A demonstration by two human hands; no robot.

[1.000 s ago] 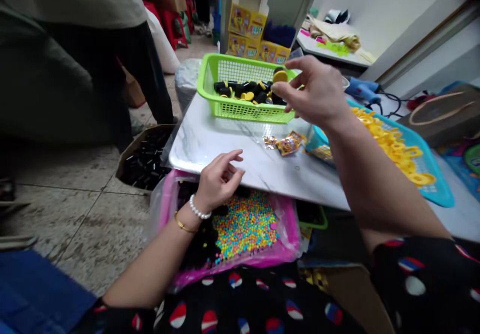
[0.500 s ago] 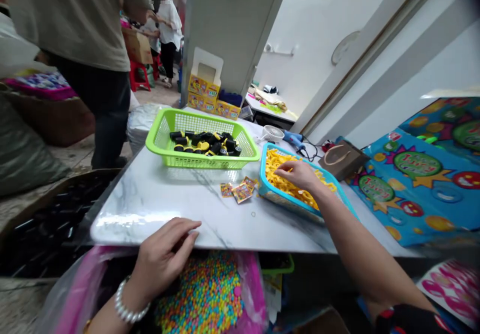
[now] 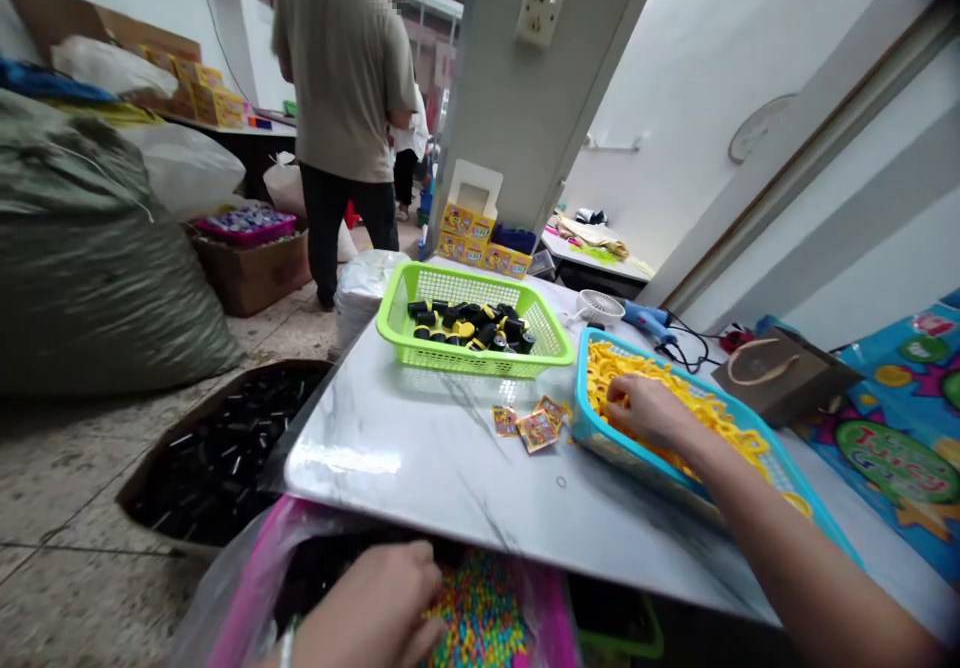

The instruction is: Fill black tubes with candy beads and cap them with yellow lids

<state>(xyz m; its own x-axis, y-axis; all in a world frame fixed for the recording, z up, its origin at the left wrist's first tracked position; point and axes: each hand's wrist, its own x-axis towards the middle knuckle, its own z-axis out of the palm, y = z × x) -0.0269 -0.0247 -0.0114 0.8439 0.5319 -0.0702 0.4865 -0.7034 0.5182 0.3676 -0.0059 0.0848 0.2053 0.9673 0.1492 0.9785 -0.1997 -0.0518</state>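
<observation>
In the head view my right hand [image 3: 649, 410] reaches into a blue basket [image 3: 589, 428] of yellow plastic pieces [image 3: 679, 388], some ring-shaped. Its fingers are curled down among them, and whatever the fingertips grip is hidden. My left hand [image 3: 382, 598] is low at the table's front edge, over a pink-rimmed tub [image 3: 255, 588] lined with clear plastic. Small multicoloured candy-like beads [image 3: 480, 608] lie beside and below this hand. Its fingers are bent, blurred and partly hidden. A green basket [image 3: 480, 360] holds black cylinders with yellow caps [image 3: 465, 330].
Small printed packets [image 3: 537, 430] lie on the marble-patterned table [image 3: 420, 468]. A floor container of black pieces [image 3: 225, 448] stands to the left. Yellow boxes [image 3: 469, 233], a small fan [image 3: 600, 306] and a brown paper bag [image 3: 780, 378] are farther back. A person [image 3: 345, 98] stands beyond.
The view has swung left. My left hand has dropped from the table edge toward the tub of beads. My right hand has sunk deeper into the yellow pieces. The person has moved farther away.
</observation>
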